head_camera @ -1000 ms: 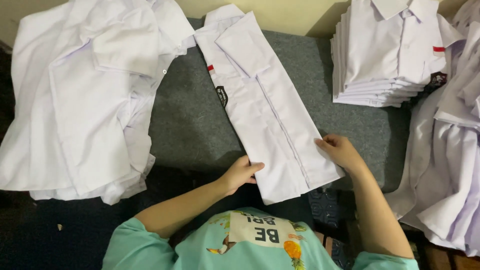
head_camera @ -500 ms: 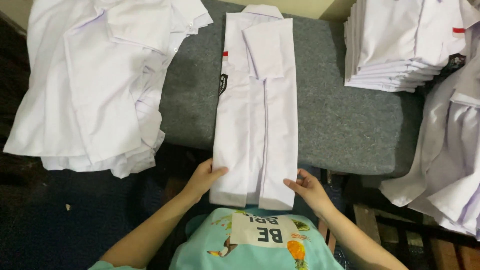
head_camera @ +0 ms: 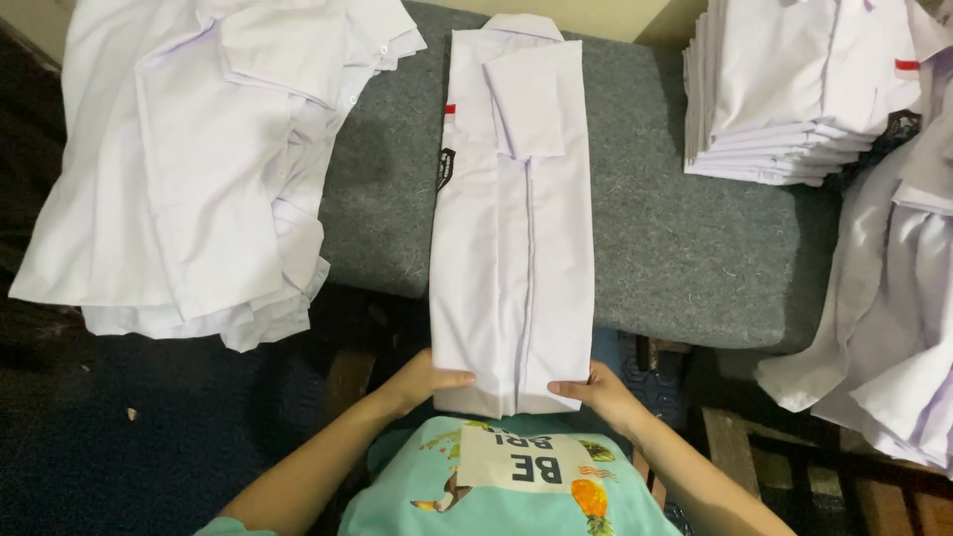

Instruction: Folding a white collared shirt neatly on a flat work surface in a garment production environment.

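Now the white shirt (head_camera: pixel 516 228) lies straight on the grey table (head_camera: pixel 695 248), not slanted like a moment ago, and its bottom end hangs over the near edge. Both hands have slid down to that end: the left hand (head_camera: pixel 427 379) and the right hand (head_camera: pixel 596 389) each pinch a bottom corner, thumbs on top. A loose heap (head_camera: pixel 189 169) sits to the left and a neat stack (head_camera: pixel 794 89) to the right.
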